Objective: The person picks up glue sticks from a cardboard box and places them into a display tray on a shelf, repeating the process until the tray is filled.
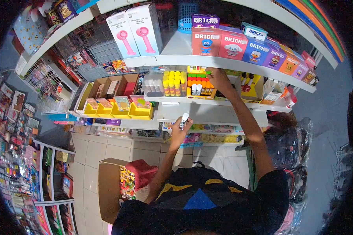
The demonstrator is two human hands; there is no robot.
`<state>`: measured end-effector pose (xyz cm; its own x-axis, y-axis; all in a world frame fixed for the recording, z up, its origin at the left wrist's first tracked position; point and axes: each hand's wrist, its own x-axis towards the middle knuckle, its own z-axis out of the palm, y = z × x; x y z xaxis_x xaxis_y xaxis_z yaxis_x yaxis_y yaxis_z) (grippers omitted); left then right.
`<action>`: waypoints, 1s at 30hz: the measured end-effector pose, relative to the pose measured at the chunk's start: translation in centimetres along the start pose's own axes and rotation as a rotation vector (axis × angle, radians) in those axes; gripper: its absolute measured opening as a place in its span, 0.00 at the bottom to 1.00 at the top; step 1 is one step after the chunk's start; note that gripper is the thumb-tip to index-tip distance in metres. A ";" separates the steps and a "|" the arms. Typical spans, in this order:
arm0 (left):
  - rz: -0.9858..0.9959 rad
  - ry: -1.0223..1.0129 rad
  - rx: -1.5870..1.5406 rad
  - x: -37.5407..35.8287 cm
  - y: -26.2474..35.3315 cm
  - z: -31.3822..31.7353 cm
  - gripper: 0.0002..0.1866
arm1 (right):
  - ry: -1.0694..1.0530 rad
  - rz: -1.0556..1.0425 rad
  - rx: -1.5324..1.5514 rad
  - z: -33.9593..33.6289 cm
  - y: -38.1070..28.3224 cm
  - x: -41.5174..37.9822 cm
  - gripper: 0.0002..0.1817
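Observation:
My left hand is closed around a white-capped glue stick, held upright below the middle shelf. Up at that shelf, my right hand reaches to the right side of a yellow display box of glue sticks. The box holds rows with green, orange and white caps. Something small and green shows at the right fingertips; I cannot make out what it is. Left of the box stand yellow-capped sticks and a clear pack of white-capped sticks.
Overhead, the upper shelf carries toy brick boxes and handheld fan boxes. Yellow bins line the left of the middle shelf. An open cardboard box with many small colourful items and a red cloth stands on the floor.

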<state>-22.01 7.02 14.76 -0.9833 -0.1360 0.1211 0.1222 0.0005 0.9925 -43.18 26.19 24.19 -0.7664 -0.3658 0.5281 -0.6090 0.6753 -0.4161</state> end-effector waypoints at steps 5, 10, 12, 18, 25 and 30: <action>-0.002 0.004 -0.012 -0.1 -1.1 0.5 0.09 | -0.112 -0.060 -0.011 -1.2 -0.4 0.6 0.12; 0.025 -0.020 -0.055 0.0 -1.2 1.0 0.08 | -0.124 -0.141 -0.046 -1.5 -0.5 0.8 0.11; 0.015 -0.040 -0.042 -0.2 -1.1 1.0 0.08 | -0.166 -0.131 -0.081 -1.5 -0.4 0.9 0.10; -0.019 -0.035 -0.011 -0.5 -0.9 1.2 0.10 | -0.015 -0.209 -0.021 -1.0 0.1 0.5 0.05; 0.020 -0.047 -0.024 -0.4 -1.6 1.8 0.11 | -0.174 -0.186 -0.048 -1.7 0.4 1.3 0.05; 0.022 -0.067 -0.022 -0.2 -2.9 1.9 0.11 | -0.040 -0.207 -0.002 -1.0 0.3 0.8 0.09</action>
<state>-22.38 8.95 11.92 -0.9870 -0.0696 0.1447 0.1463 -0.0195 0.9890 -43.78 26.71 25.20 -0.6322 -0.5222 0.5724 -0.7542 0.5839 -0.3003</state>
